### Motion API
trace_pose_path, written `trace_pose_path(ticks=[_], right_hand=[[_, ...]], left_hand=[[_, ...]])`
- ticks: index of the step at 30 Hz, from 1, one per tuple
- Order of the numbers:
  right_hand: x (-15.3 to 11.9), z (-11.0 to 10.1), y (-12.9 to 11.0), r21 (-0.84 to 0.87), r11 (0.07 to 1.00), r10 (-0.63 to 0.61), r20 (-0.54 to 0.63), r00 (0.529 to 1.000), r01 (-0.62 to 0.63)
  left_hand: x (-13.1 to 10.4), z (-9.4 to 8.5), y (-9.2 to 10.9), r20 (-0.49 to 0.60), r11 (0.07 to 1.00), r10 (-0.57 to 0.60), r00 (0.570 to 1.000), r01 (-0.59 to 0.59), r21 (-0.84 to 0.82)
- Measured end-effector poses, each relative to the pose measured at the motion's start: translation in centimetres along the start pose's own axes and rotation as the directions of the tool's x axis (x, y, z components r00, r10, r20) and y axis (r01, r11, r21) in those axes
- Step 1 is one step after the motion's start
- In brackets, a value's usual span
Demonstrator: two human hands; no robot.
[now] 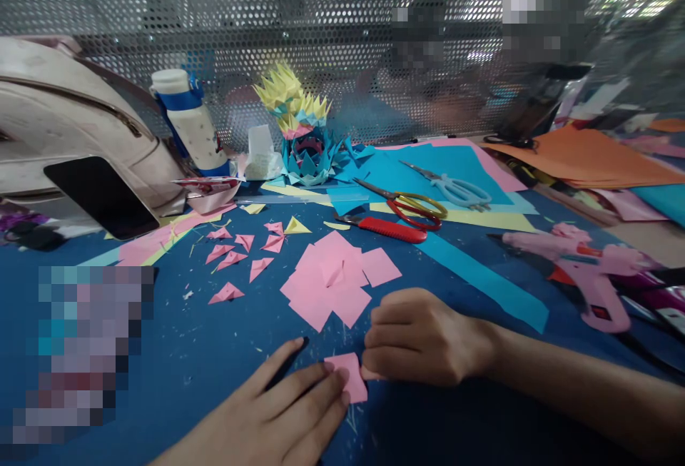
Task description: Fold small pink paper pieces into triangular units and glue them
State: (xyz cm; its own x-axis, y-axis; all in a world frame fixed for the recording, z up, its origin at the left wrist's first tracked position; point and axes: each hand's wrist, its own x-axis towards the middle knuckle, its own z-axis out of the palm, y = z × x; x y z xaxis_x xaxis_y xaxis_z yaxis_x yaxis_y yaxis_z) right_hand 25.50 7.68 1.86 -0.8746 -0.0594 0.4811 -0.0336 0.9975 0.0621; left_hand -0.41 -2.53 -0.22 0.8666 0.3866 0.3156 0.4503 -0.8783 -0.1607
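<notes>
A small folded pink paper (354,378) lies on the blue table near the front. My left hand (289,398) rests flat with spread fingers, its fingertips pressing the paper's left side. Curled closed, my right hand (422,337) has its thumb against the paper's right edge; whether anything is inside the fingers is hidden. Just beyond are overlapping pink squares (321,273) with a small fold on top. Several small folded pink triangles (231,259) are scattered to their left, beside a yellow one (296,226).
Red-handled scissors (417,210), light blue scissors (460,191), a red cutter (393,229) and a blue strip (481,280) lie behind. A pink glue gun (594,266) is right; a phone (101,195), bottle (193,123) and bag (69,123) are left. A spiky paper model (307,155) stands behind.
</notes>
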Motion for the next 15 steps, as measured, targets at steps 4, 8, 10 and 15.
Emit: trace_pose_path(ticks=[4, 8, 10, 15], right_hand=[[-0.06, 0.1, -0.16, 0.039, 0.999, 0.017, 0.017, 1.0, -0.017], [-0.23, 0.33, -0.21, 0.068, 0.997, 0.026, 0.043, 0.999, -0.029], [-0.29, 0.48, -0.19, 0.089, 0.996, 0.02, 0.045, 0.999, -0.024], [-0.24, 0.48, -0.2, 0.143, 0.989, 0.034, 0.035, 0.999, -0.039]], left_hand=[[0.08, 0.02, -0.04, 0.002, 1.0, 0.002, 1.0, -0.002, -0.002], [-0.02, 0.28, -0.09, 0.001, 1.0, 0.002, 1.0, -0.002, 0.004], [-0.09, 0.44, -0.11, -0.017, 1.0, -0.002, 1.0, 0.002, -0.004], [-0.08, 0.46, -0.01, -0.023, 1.0, -0.013, 1.0, 0.013, -0.016]])
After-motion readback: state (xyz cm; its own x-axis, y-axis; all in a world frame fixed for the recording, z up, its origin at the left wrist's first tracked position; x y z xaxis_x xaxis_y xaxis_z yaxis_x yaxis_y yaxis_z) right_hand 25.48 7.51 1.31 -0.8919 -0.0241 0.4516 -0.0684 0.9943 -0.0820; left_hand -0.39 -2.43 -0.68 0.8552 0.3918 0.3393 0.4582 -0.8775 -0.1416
